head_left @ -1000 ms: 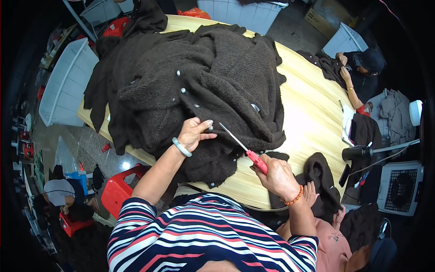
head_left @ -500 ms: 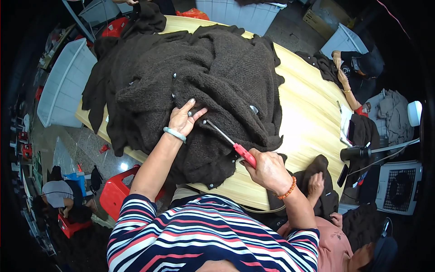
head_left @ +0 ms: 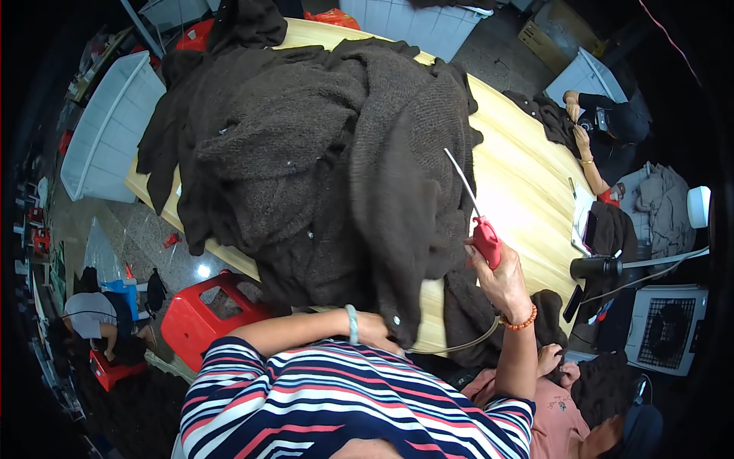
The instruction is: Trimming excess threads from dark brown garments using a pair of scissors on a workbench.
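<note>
A dark brown knit garment [head_left: 394,229] lies across the top of a heap of the same knitwear [head_left: 275,115], its near flap blurred by motion. My left hand [head_left: 373,330], with a pale bangle at the wrist, is drawn in close to my body and closed on the flap's near edge. Its fingers are partly hidden. To the right, my right hand [head_left: 501,279] grips the red handle of an air blow gun [head_left: 486,239]. Its long thin metal nozzle points up and away, beside the heap's right edge. Small shiny spots dot the knit.
The heap covers much of a pale wooden table [head_left: 527,176]. A thin hose [head_left: 459,346] curves beneath my right wrist. Red stool [head_left: 202,314] stands at near left, white bin [head_left: 111,130] at far left. A co-worker's hands [head_left: 579,126] work at right; another person sits [head_left: 550,402] near right.
My left hand has come from the middle of the heap back toward my body, pulling the garment with it. The blow gun has lifted off the cloth and swung right.
</note>
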`<state>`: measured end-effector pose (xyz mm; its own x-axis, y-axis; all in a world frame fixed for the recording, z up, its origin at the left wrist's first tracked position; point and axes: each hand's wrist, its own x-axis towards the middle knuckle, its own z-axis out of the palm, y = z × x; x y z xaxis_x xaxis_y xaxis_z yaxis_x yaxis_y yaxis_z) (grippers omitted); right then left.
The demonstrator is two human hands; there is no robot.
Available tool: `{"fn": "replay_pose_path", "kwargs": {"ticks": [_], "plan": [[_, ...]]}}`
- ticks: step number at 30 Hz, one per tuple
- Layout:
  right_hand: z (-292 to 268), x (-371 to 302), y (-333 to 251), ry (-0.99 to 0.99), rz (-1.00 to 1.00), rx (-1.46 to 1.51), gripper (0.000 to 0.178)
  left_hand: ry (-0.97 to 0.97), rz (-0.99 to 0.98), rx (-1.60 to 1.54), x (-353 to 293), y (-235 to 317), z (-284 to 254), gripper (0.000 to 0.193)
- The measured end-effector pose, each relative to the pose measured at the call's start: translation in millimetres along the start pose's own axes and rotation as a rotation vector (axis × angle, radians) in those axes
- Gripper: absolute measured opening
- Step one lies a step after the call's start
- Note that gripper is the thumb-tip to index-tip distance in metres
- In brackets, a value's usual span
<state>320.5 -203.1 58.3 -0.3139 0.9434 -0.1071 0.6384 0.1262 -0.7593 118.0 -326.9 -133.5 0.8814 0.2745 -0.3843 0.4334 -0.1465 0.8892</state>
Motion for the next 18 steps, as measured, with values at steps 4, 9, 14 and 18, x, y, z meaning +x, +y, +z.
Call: {"fn": "replay_pose_path", "kwargs": {"ticks": [4, 9, 14, 18], "plan": [[2, -7, 25, 0.013, 0.070, -0.055, 0.016, 0.547, -0.198, -0.596, -50, -5, -42, 0.043], [18, 12, 21, 0.020, 0.086, -0.075, 0.023, 1.383, -0.054, -0.743, -53, -18, -93, 0.044], [27, 84, -49, 0.035, -0.018, -0.257, 0.048, 1.651, -0.017, 0.401, 10, 0, -118, 0.028], [65, 165, -64, 0.147, -0.044, -0.506, 0.065, 1.228, 0.000, 0.652, 39, 43, -95, 0.021]]}}
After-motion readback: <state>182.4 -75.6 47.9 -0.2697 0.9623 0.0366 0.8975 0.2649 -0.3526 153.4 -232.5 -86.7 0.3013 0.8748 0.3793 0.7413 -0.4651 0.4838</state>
